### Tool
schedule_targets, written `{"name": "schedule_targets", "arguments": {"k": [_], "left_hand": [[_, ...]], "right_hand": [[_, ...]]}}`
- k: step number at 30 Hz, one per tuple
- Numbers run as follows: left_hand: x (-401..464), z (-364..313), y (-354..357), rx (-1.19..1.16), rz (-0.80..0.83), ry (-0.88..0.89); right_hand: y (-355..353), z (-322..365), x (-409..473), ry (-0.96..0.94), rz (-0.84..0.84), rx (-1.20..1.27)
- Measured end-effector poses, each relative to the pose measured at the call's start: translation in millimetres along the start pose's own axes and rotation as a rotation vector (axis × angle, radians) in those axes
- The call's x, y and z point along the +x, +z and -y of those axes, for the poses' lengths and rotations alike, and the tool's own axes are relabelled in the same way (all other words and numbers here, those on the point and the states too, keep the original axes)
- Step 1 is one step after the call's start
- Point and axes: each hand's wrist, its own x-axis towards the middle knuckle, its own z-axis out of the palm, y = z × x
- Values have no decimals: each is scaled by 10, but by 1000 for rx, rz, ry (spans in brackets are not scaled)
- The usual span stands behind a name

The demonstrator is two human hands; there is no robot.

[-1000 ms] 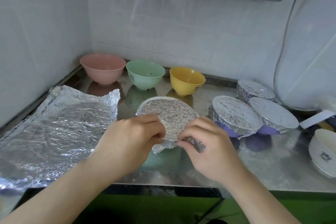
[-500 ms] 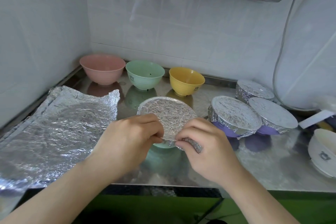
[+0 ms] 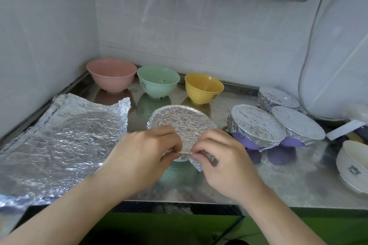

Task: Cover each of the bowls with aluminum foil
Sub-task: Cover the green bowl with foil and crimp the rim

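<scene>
Head view: at frame centre a green bowl [image 3: 179, 158] (mostly hidden) wears a crinkled foil sheet [image 3: 182, 123]. Left hand [image 3: 139, 157] and right hand [image 3: 225, 163] sit close together, each pinching the foil's near edge. Spare foil [image 3: 59, 141] lies at left; pink bowl [image 3: 111, 74], mint bowl [image 3: 158, 81] and yellow bowl [image 3: 203, 87] stand uncovered behind.

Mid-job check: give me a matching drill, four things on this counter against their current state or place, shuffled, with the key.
Things:
1. pink bowl
2. yellow bowl
3. loose foil sheet
4. green bowl in front

States or places:
A. foil over its top, both hands pinching the near edge
B. uncovered, far left of the back row
C. lying flat at the counter's left
D. uncovered, right end of the back row

Pairs: 1-B, 2-D, 3-C, 4-A
</scene>
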Motion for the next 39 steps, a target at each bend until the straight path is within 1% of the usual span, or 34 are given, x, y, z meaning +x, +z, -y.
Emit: {"name": "schedule_targets", "arguments": {"k": [3, 7, 12, 15, 22, 28, 34, 39], "left_hand": [[-6, -44, 8, 14, 8, 9], [-13, -67, 26, 14, -31, 5], [5, 20, -27, -6, -7, -17], [1, -25, -9, -8, 11, 4], [-3, -23, 13, 19, -21, -1], [-5, -27, 14, -22, 6, 14], [-8, -37, 18, 4, -30, -7], [1, -23, -4, -9, -8, -27]], "right_hand": [[50, 59, 31, -10, -12, 3], [47, 99, 41, -12, 15, 51], [5, 24, 2, 13, -2, 20], [64, 63, 21, -5, -17, 12], [19, 52, 2, 32, 6, 98], [69, 66, 21, 8, -33, 33], [36, 57, 16, 17, 3, 94], [34, 24, 4, 16, -7, 19]]}}
